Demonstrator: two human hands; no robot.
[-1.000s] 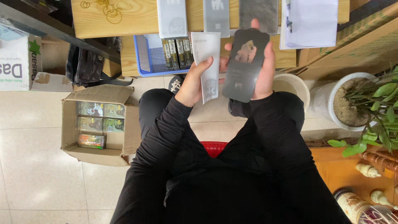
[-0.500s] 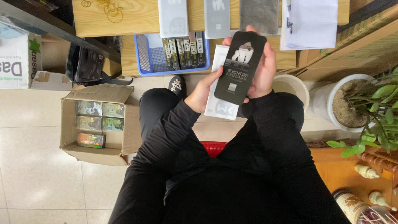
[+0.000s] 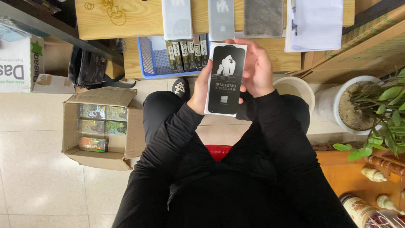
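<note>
— What are the hands doing?

— Both are clamped on one flat black packet [image 3: 226,79] with a white backing, held upright over the person's knees, just in front of the table [image 3: 126,19]. The left hand [image 3: 201,90] grips its left edge from behind; the right hand [image 3: 257,69] closes round the right edge.

— Anything changed?

— A second ago the black packet and a white sleeve were held apart, one in each hand. Half a second ago they overlapped. Now the white piece sits squarely behind the black one, so the two look joined into a single packet.

— And the containers?

— A blue basket [image 3: 148,59] on the lower shelf holds a row of narrow dark boxes [image 3: 185,54] standing on edge. On the floor to the left, an open cardboard box [image 3: 103,126] holds several greenish packets [image 3: 97,124] laid flat. A white bucket [image 3: 297,88] stands by the right knee; I can't tell what's in it. A white plant pot [image 3: 352,105] holds soil and a leafy plant.
</note>
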